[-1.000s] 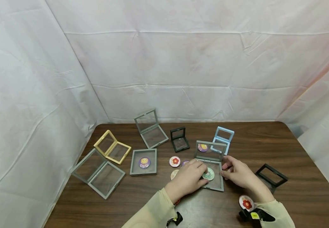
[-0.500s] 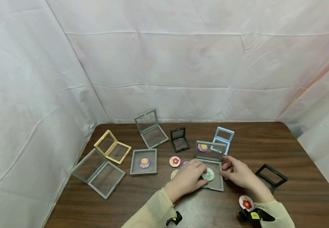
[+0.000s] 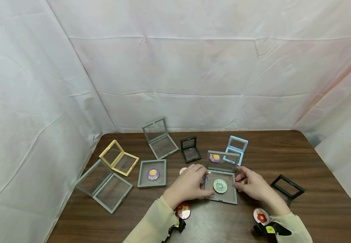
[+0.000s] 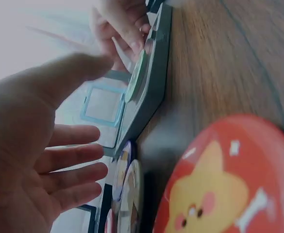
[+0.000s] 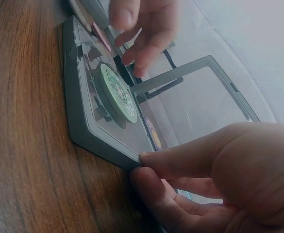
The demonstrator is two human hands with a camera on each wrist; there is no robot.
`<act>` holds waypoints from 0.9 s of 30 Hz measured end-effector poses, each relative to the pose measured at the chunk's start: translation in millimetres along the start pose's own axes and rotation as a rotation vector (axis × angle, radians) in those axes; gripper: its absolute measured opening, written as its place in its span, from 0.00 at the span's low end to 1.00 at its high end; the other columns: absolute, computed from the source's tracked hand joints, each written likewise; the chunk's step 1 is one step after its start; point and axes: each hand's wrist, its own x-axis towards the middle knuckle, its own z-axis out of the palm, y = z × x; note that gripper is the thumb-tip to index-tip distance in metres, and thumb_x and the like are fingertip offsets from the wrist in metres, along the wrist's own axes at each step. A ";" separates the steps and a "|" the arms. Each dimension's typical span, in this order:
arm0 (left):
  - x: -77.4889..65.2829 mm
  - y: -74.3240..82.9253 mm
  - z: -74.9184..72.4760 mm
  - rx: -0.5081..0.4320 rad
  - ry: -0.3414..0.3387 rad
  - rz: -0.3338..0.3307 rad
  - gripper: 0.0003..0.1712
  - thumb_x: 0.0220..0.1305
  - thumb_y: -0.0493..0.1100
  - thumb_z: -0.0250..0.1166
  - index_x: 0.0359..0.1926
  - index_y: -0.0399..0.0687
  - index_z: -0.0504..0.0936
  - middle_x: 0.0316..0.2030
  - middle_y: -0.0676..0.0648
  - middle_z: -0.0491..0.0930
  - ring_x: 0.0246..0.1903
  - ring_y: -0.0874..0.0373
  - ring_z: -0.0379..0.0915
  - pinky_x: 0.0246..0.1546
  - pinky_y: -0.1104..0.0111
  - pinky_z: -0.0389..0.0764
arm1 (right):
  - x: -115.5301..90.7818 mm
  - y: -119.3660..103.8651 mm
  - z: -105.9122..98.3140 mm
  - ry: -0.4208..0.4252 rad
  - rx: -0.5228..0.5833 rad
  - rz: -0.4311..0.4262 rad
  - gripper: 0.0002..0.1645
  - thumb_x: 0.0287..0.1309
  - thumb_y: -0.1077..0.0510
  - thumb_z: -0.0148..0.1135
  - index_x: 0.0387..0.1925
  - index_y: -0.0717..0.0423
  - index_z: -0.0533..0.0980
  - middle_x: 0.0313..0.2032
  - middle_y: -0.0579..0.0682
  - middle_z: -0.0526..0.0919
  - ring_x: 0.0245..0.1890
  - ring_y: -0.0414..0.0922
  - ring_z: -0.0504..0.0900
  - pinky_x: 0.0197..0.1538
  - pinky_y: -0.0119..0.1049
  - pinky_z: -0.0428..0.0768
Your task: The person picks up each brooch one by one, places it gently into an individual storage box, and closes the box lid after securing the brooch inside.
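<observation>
A green round badge [image 3: 220,186] lies on the clear film in the base of an open grey display case [image 3: 221,201]. The case's lid stands raised at the back. My right hand [image 3: 251,185] pinches the case's right edge; in the right wrist view the thumb [image 5: 180,158] presses on the rim. My left hand [image 3: 189,185] is by the case's left edge, holding nothing, and its fingers look relaxed and apart in the left wrist view. Beneath the left wrist lies a red badge [image 3: 183,211] with a yellow star figure. Other badges are partly hidden behind the left hand.
To the left stand a grey case [image 3: 152,184] with a purple badge [image 3: 153,174], a yellow case [image 3: 119,158] and two open grey cases. A small black case [image 3: 190,149] and a blue case [image 3: 236,148] are behind. At right are another black case [image 3: 287,187] and a flower badge [image 3: 261,216].
My left hand has let go of the green badge and drawn back to the left, leaving it in the case. The red badge now shows more fully. My right hand keeps its hold.
</observation>
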 end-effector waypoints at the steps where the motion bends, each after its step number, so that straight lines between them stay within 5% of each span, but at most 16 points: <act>1: -1.0 -0.6 -0.4 -0.002 -0.016 -0.005 0.40 0.58 0.72 0.79 0.57 0.50 0.85 0.58 0.51 0.83 0.61 0.56 0.79 0.64 0.64 0.79 | -0.1 0.2 0.2 0.000 0.002 0.000 0.40 0.68 0.64 0.73 0.73 0.77 0.65 0.44 0.52 0.85 0.32 0.43 0.86 0.35 0.35 0.84; 8: -5.7 -3.2 0.2 0.024 -0.104 -0.006 0.59 0.50 0.80 0.79 0.71 0.46 0.80 0.67 0.48 0.80 0.70 0.54 0.74 0.72 0.58 0.73 | -1.0 -1.4 -3.2 -0.007 0.005 -0.020 0.40 0.70 0.63 0.73 0.74 0.77 0.64 0.44 0.52 0.85 0.33 0.42 0.87 0.35 0.35 0.84; 18: -7.2 -3.2 0.0 0.068 -0.097 0.008 0.52 0.54 0.74 0.80 0.70 0.46 0.82 0.67 0.48 0.81 0.69 0.53 0.75 0.70 0.58 0.75 | -3.2 -6.4 -17.5 0.150 -0.087 -0.115 0.26 0.78 0.58 0.67 0.70 0.63 0.75 0.47 0.49 0.87 0.37 0.38 0.87 0.37 0.34 0.84; 27: -6.4 -2.8 1.7 0.101 -0.094 0.023 0.52 0.54 0.74 0.81 0.68 0.45 0.83 0.66 0.48 0.81 0.67 0.53 0.77 0.68 0.59 0.76 | -4.3 -13.7 -18.9 0.295 -0.093 -0.173 0.23 0.83 0.53 0.61 0.69 0.60 0.78 0.45 0.48 0.91 0.41 0.45 0.90 0.44 0.34 0.84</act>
